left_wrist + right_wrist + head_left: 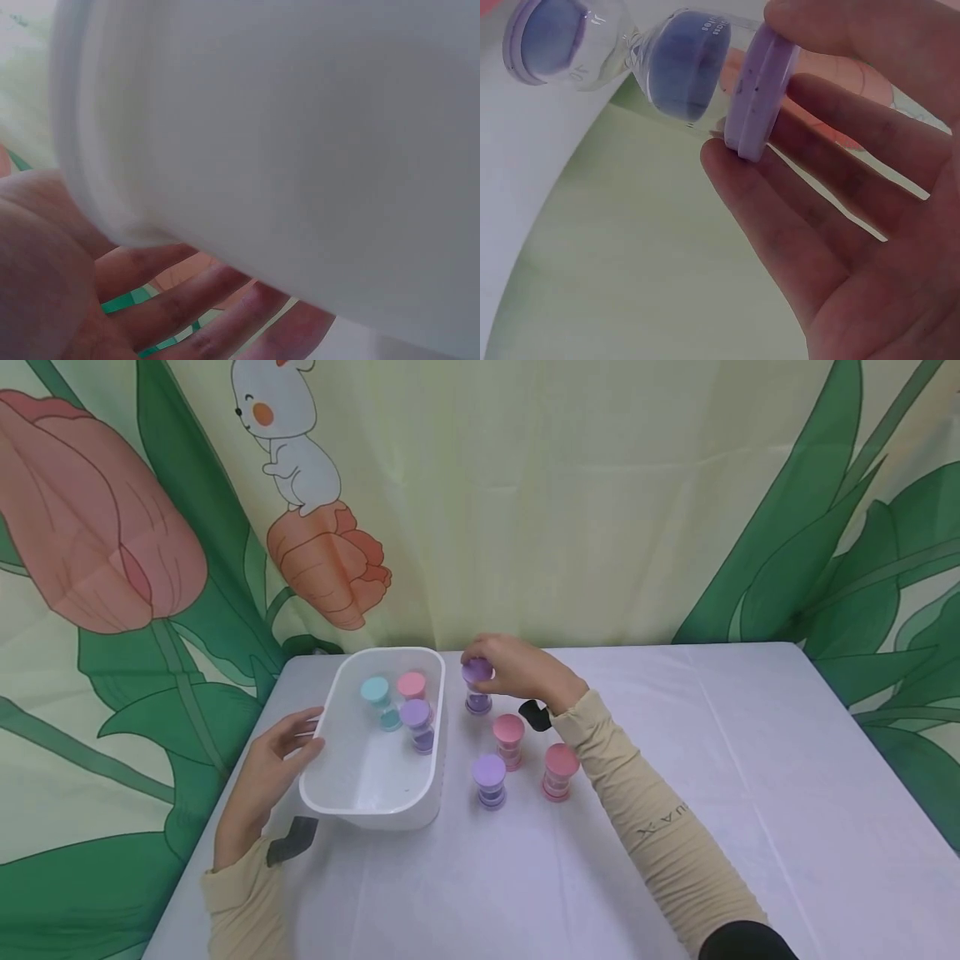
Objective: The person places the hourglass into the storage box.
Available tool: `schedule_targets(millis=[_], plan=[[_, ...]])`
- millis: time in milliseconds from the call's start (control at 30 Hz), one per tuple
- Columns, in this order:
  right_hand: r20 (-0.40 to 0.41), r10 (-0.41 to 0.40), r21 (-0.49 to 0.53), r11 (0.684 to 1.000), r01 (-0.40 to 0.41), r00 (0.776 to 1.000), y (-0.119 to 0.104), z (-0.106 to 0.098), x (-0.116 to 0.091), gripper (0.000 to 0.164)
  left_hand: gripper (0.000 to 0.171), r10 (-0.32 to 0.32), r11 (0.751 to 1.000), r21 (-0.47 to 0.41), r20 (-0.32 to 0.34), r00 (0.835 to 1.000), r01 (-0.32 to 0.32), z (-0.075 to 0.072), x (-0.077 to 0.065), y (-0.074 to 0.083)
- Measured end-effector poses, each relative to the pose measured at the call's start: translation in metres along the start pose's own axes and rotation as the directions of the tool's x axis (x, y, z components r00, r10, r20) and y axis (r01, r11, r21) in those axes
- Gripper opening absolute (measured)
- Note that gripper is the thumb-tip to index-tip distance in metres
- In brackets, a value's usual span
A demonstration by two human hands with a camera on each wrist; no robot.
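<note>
Purple-capped glass hourglass pinched by right hand, smooth white tub (rounded corners), left hand against it, fingers spread

Beige sleeves, dark lettering on the right, black wrist pieces

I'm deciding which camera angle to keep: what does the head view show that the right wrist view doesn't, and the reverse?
Only the head view shows the left hand, the turquoise-capped sand timer and the printed rabbit. Only the right wrist view shows the small white lettering on the purple-capped sand timer. Both show the right hand gripping that timer's cap, and the printed carrot.
</note>
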State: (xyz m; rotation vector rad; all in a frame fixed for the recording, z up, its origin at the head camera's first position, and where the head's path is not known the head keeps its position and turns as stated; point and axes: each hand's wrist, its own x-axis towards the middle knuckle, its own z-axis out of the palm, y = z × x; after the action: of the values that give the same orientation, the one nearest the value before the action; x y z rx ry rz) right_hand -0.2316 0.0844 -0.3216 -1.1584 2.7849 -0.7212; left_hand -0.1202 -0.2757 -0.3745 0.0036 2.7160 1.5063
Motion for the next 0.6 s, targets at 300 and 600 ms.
schedule_targets(millis=[300,600], plan=[[-0.053,-0.059,-0.002,0.998,0.059,0.997,-0.009,-0.009,0.0,0.024,0.061,0.003,1.0,-0.001,0.002,1.0,-0.003,0.0,-0.002,0.0],[-0.076,-0.085,-0.014,0.996,0.084,0.993,-0.02,-0.019,0.001,0.026,0.061,0.012,1.0,0.002,0.002,1.0,-0.012,0.0,-0.001,-0.001]])
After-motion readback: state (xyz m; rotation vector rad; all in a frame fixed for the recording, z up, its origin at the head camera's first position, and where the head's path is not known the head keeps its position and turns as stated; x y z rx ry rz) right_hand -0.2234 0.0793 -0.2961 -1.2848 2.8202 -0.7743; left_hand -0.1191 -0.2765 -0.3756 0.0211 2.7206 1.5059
